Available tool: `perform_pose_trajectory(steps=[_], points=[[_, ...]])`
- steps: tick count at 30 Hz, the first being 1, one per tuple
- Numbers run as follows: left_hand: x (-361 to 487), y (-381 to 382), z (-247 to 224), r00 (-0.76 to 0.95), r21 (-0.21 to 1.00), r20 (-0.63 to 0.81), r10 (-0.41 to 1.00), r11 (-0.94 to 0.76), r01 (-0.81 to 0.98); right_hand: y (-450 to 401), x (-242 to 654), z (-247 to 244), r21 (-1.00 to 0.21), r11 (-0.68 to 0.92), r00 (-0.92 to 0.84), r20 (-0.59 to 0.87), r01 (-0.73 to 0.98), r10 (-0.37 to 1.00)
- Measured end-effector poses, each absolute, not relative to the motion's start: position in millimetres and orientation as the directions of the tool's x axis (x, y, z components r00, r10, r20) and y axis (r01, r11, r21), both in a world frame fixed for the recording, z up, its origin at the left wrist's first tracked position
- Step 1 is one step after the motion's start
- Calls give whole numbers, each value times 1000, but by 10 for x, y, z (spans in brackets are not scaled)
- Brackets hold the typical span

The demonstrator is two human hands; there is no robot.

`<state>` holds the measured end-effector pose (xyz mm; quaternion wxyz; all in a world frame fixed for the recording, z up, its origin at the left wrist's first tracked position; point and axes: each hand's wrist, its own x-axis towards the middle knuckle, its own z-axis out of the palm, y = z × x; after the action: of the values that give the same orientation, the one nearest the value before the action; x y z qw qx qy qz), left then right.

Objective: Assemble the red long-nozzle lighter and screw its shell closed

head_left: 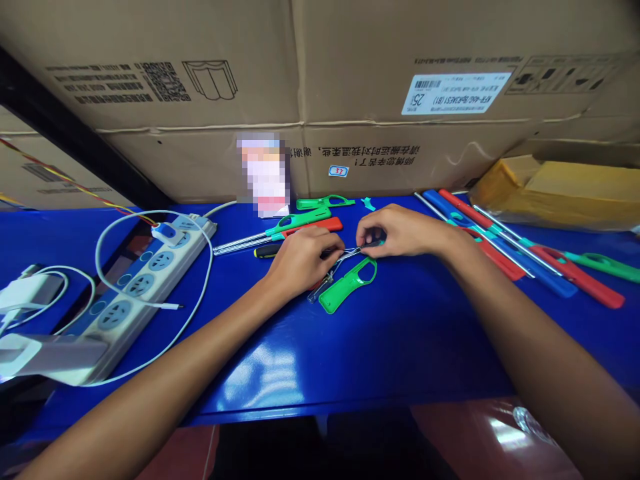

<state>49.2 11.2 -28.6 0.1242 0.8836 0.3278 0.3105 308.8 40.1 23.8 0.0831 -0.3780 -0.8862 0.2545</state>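
Note:
My left hand (309, 259) is closed, thumb and forefinger pinched on thin pale wires (351, 251). Opposite it, my right hand (395, 230) is also closed, pinching the wires' other end by a small dark piece that the fingers partly hide. Below both hands lies a green lighter shell half (349, 287), its ring-shaped opening toward my right hand. Beside that shell, a clear narrow part (319, 291) sticks out under my left hand. A black and yellow screwdriver handle (267, 251) shows left of my left hand. Long-nosed lighters, one green (300, 222) and one red (320, 225), lie behind it.
Several long lighters (545, 257) lie at the right on the blue table (360, 353). Another green shell half (325, 202) and a small teal piece (369, 204) lie behind. A power strip (145, 287) with a looped white cable stands left. Cardboard (350, 67) walls the back.

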Motion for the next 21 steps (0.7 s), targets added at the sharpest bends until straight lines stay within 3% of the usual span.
perform_pose_trajectory(steps=[21], points=[[499,61,-289,588,344,507,630,-773,532,379,3045,239,-565,585,-706,5,582,708]])
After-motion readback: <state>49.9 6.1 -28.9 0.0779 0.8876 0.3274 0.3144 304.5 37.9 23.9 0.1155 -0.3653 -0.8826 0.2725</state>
